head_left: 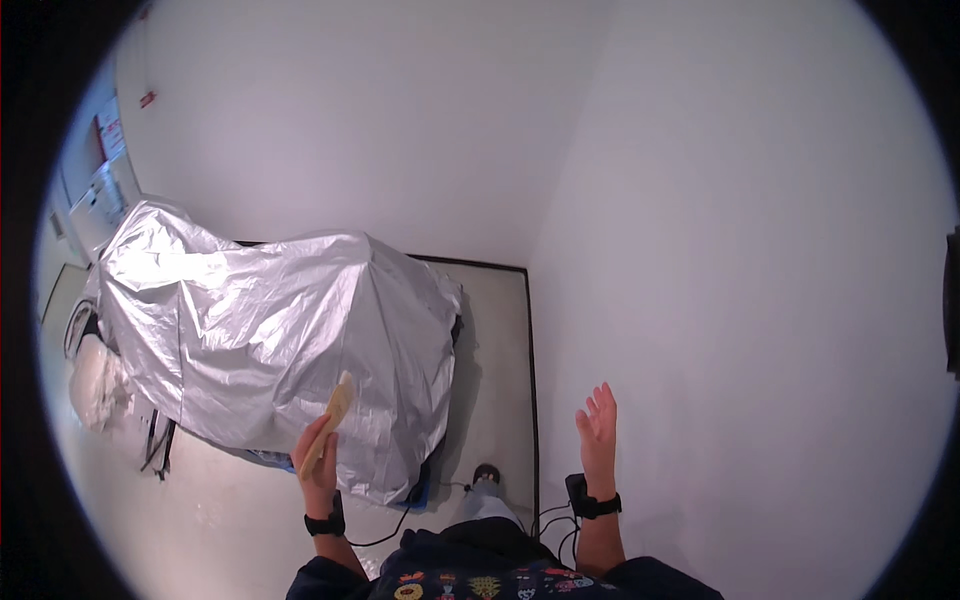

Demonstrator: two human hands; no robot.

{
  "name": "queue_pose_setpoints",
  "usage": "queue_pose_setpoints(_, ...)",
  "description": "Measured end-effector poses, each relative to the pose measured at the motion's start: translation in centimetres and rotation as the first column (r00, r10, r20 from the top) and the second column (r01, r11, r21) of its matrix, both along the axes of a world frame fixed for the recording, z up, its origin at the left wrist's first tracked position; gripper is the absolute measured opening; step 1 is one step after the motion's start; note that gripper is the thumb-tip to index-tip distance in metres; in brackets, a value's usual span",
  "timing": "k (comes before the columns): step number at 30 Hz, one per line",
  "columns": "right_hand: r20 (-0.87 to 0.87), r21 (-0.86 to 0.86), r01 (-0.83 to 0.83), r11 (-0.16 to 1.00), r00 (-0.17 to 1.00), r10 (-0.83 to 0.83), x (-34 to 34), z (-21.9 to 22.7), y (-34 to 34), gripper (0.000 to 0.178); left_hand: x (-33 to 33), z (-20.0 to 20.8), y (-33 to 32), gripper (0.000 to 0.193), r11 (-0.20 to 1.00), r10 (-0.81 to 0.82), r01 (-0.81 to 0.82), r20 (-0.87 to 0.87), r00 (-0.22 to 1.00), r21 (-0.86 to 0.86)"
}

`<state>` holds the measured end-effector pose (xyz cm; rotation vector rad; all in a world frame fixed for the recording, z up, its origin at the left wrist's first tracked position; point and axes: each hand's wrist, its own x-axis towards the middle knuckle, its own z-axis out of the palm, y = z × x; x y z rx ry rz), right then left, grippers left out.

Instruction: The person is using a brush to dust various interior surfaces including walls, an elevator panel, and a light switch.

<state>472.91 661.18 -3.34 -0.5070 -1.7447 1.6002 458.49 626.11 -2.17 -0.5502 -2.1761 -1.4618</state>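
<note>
My left hand [317,460] is closed around a long, narrow tan thing [340,404] with a whitish tip. Its exact kind is too small to make out. It slants up and to the right, in front of the lower part of a silver cover [250,330]. Over to the right, my right hand [598,418] is raised before the white wall [740,300], fingers stretched and somewhat apart, holding nothing. Both wrists carry black bands, and a small black box [577,489] sits at the right one.
The silver sheet drapes over a large bulky object at left, whose form is hidden. A stuffed pale plastic bag [95,385] lies beyond its left end. Black skirting [533,400] edges the wall's foot. Black cables [560,520] hang near my right arm; my shoe [487,472] stands on the pale floor.
</note>
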Motion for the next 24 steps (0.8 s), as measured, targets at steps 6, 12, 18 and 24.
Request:
queue_pose_setpoints(6, -0.094, -0.001, -0.228, 0.974, 0.969, 0.227, -10.0, 5.0, 9.2, 0.047, -5.6, 5.0, 10.8, 0.021, 0.997, 0.062, -0.065, -0.106, 0.992, -0.03)
queue_pose_setpoints(12, -0.011, 0.211, -0.435, 0.875, 0.894, 0.447, -16.5, 9.9, 12.1, 0.034, -8.8, 8.1, 19.2, 0.021, 0.999, 0.035, -0.039, -0.134, 0.99, -0.025)
queue_pose_setpoints(18, 0.173, 0.427, -0.59, 0.685, 0.797, 0.578, -17.1, 10.2, 14.7, 0.032, -12.7, 3.6, 18.9, 0.023, 0.994, 0.106, -0.106, 0.043, 0.993, 0.0)
queue_pose_setpoints(24, 0.203, 0.244, -0.528, 0.813, 0.848, 0.49, -18.6, 9.1, 19.6, 0.034, -19.7, 3.2, 25.6, 0.023, 0.999, -0.015, 0.019, 0.105, 0.994, -0.034)
